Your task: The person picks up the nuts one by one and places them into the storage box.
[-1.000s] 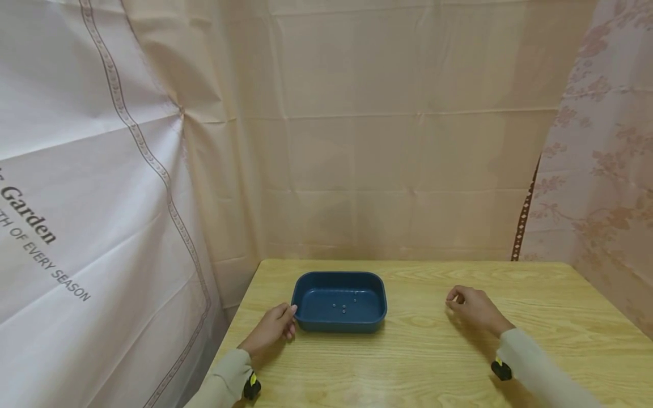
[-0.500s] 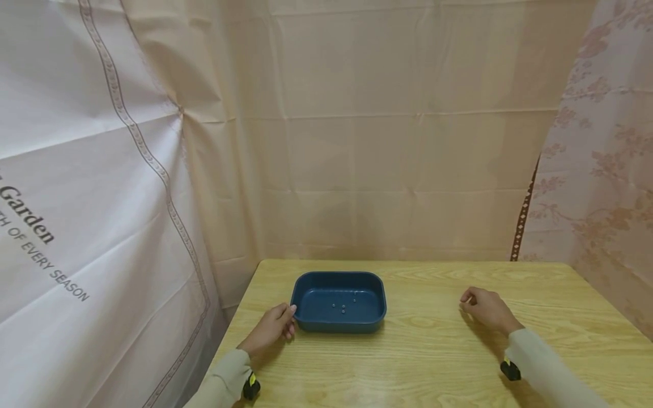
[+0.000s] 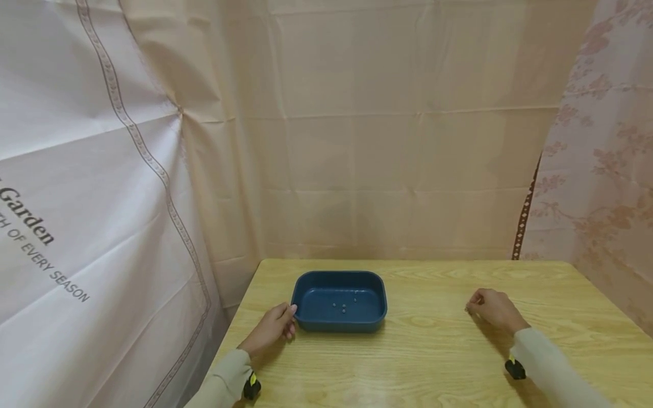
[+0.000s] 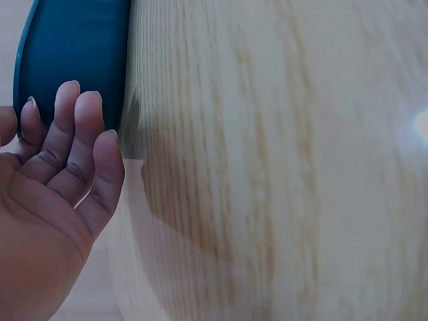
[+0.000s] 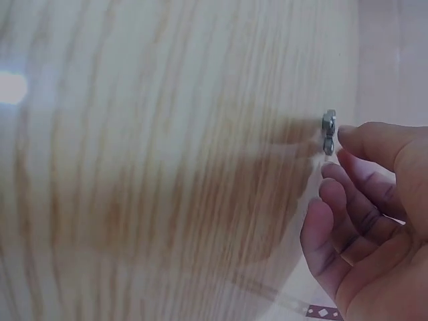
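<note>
My left hand (image 3: 272, 327) holds the near left corner of a deep blue rectangular tray (image 3: 339, 327), thumb at the rim and fingers against the outer wall. In the left wrist view its fingers (image 4: 87, 120) lie along that wall (image 4: 80, 40). Several tiny metal nuts (image 3: 344, 306) are scattered on the tray floor. To the right, my right hand (image 3: 496, 309) is low over the table, fingers bent. In the right wrist view, two small metal nuts (image 5: 329, 130) appear side by side right at its thumb and index fingertips; I cannot tell whether it pinches one.
The wood-grain table (image 3: 408, 362) extends in front of and between the hands. A beige cloth (image 3: 382, 170) hangs behind it, with a printed white cloth (image 3: 127, 226) at left and a floral one (image 3: 612, 187) at right. Black devices (image 3: 515, 369) sit on both wrists.
My right hand has moved right and slightly nearer to me, and a small shiny thing now shows at its fingertips. The left hand and the tray have stayed in place.
</note>
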A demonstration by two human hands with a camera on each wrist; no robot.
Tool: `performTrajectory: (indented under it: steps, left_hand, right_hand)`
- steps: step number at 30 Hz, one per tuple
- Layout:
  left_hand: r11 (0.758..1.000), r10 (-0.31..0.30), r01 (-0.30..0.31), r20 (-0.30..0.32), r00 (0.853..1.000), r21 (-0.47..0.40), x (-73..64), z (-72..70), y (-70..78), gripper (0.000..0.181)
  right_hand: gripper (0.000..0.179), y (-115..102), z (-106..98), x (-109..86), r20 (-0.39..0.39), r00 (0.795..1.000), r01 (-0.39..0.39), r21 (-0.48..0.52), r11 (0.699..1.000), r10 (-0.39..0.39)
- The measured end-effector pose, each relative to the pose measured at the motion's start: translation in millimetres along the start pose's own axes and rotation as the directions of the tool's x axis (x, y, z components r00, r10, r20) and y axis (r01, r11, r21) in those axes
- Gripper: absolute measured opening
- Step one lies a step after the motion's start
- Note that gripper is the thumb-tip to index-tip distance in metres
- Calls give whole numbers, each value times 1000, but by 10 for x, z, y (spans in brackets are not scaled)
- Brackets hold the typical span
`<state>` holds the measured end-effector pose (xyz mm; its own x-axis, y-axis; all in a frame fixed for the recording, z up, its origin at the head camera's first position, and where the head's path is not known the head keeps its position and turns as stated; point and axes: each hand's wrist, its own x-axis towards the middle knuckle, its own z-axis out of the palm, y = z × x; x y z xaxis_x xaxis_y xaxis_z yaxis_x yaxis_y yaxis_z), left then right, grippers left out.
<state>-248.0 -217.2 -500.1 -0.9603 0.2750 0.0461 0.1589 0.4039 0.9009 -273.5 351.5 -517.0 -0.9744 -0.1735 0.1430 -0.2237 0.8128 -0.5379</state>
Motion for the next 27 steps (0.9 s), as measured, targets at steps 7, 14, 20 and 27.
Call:
performTrajectory:
  steps: [7, 14, 20, 27]
  left_hand:
    - [1000, -3, 4, 18, 1000, -27, 62, -31, -126, 42]
    - [998, 6, -3, 51, 999, -59, 69, -38, -196, 44]
    - [998, 24, -21, 49, 999, -52, 69, -40, -208, 45]
    - [999, 29, -27, 58, 998, -33, 62, -46, -212, 46]
  right_hand:
    - [16, 26, -55, -21, 17, 1000, -21, 8, 1000, 21]
    - [18, 45, -46, -55, 74, 994, -91, 105, 990, 84]
    - [18, 44, -17, -51, 80, 994, -86, 157, 984, 74]
    - [15, 42, -12, -43, 98, 993, -84, 149, 985, 70]
